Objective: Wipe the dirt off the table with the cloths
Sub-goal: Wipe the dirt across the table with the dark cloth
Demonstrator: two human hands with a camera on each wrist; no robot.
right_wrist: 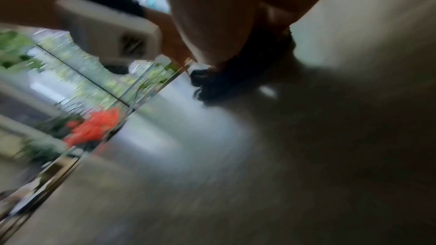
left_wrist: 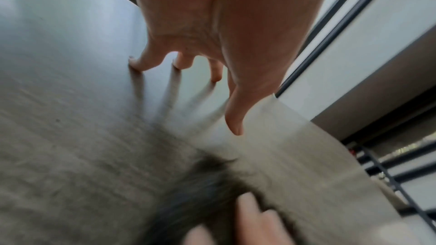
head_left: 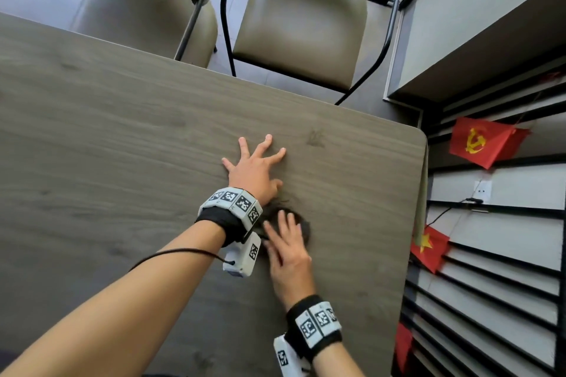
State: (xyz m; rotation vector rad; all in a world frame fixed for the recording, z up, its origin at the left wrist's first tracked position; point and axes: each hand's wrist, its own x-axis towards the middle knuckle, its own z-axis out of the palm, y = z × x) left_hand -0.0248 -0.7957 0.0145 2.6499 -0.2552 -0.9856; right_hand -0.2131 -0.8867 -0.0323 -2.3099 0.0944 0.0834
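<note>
My left hand [head_left: 255, 162] lies flat on the grey wood-grain table [head_left: 122, 131], its fingers spread wide and holding nothing. Just behind its wrist my right hand [head_left: 284, 239] presses a dark, frayed cloth [head_left: 303, 228] onto the table with straight fingers. A small dark smudge of dirt [head_left: 315, 138] marks the table to the right of my left fingertips. In the left wrist view the left hand's fingertips [left_wrist: 136, 64] touch the tabletop, and the blurred cloth [left_wrist: 193, 189] sits below them. The right wrist view is blurred; the cloth [right_wrist: 235, 81] shows dark under my palm.
Two olive padded chairs [head_left: 300, 15] stand along the far edge of the table. The table's rounded right corner [head_left: 419, 138] is close to a slatted wall with red flags [head_left: 481, 144]. A cable runs from the left wristband [head_left: 232, 202].
</note>
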